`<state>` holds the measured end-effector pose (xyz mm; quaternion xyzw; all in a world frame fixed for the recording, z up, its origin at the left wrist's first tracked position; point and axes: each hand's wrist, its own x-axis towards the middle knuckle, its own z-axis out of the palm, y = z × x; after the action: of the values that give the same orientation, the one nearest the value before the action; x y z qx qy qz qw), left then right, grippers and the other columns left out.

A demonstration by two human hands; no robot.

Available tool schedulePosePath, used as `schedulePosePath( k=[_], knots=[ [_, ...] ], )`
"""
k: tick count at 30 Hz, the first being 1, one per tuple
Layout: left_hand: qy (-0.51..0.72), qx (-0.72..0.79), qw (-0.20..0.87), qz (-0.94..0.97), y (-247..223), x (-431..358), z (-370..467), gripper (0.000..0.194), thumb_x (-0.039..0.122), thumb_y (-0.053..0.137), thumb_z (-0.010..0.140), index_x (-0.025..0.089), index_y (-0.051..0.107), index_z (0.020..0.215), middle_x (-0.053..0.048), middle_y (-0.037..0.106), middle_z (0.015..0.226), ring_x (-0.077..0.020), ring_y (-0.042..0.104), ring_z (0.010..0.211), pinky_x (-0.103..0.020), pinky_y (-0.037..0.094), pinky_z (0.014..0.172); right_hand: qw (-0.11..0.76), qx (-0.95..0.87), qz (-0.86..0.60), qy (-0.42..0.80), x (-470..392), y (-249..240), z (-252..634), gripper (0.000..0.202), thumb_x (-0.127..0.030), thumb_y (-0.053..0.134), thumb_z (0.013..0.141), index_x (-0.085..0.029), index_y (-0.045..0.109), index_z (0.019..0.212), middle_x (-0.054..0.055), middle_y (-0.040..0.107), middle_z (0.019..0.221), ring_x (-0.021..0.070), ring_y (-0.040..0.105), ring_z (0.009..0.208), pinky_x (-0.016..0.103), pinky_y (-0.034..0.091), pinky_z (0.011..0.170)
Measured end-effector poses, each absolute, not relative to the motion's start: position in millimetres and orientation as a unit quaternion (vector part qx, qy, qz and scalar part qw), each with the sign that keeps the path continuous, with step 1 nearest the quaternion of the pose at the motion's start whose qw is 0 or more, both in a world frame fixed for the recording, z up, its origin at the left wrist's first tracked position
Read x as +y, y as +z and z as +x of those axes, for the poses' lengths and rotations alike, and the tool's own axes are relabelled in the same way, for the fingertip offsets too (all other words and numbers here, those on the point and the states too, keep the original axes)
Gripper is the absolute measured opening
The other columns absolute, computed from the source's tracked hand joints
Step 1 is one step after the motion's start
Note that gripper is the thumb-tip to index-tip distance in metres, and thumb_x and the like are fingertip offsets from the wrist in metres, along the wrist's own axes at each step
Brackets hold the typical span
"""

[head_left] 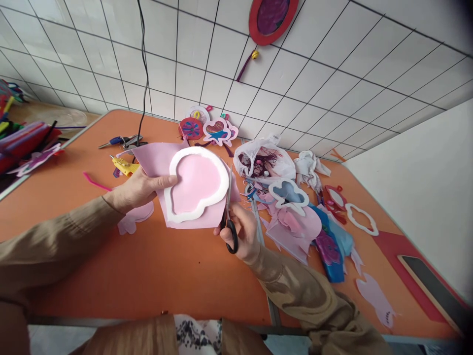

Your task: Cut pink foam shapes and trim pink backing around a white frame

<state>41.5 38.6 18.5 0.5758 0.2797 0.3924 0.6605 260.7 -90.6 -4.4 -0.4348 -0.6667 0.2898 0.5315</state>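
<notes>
My left hand [138,190] pinches a pink sheet [157,158] together with a white foam frame [224,180] that lies on top of it, thumb on the frame's left edge. The frame has a rounded, wavy outline, and pink shows through its middle. In my right hand [246,231] are black-handled scissors [232,236], fingers through the loops. Their blades point up along the right side of the frame, over the pink sheet. Both hands are above the orange table [166,276].
Behind the sheet are a yellow glue gun [125,166] and finished ornaments [218,132] by the tiled wall. To the right lie a plastic bag [281,160], pink scraps [291,227], a white frame [362,219] and a dark phone-like slab [432,291]. Colourful materials [25,143] sit far left.
</notes>
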Motion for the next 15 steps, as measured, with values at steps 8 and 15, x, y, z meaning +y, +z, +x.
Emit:
schedulePosePath(
  k=[8,15],
  knots=[
    [0.384,0.286,0.67,0.567,13.7,37.2,39.9,0.065,0.041,0.086,0.075,0.022,0.065,0.133,-0.01,0.079,0.111,-0.0367,0.067,0.121,-0.043,0.061,0.095,0.514,-0.669,-0.462,0.272,-91.3,0.6,262.1,0.042,-0.061,0.066,0.085,-0.021,0.055,0.082,0.003,0.06,0.065,0.0168,0.059,0.058,0.023,0.043,0.043],
    [0.396,0.278,0.659,0.576,19.0,37.8,40.6,0.057,0.04,0.085,0.074,0.023,0.07,0.127,-0.01,0.08,0.103,-0.0359,0.07,0.113,-0.042,0.063,0.09,0.51,-0.668,-0.463,0.282,-92.8,1.1,262.8,0.04,-0.059,0.067,0.085,-0.021,0.054,0.082,0.003,0.06,0.066,0.017,0.057,0.059,0.024,0.042,0.044]
  ],
)
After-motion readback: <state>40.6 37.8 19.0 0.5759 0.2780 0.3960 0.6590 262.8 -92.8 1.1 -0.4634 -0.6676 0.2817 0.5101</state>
